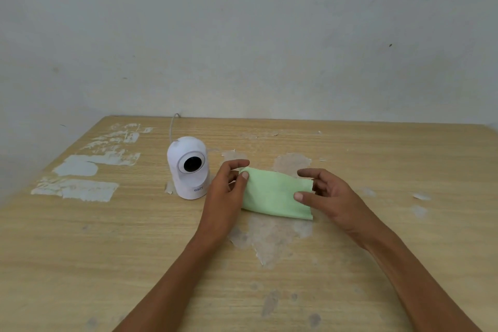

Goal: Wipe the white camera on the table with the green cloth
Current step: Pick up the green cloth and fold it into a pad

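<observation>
while the cloth [276, 194] lies folded mid-table, the left hand [225, 191] and right hand [327, 197] pinch its 2 ends, fingers half curled. soft and light, it's best bunched at the middle. the camera [188, 167] stands just left.

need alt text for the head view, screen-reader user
Two bare hands, left hand and right hand, hold the ends of a folded green cloth on a worn wooden table. A white camera stands upright just left of them, untouched.
</observation>
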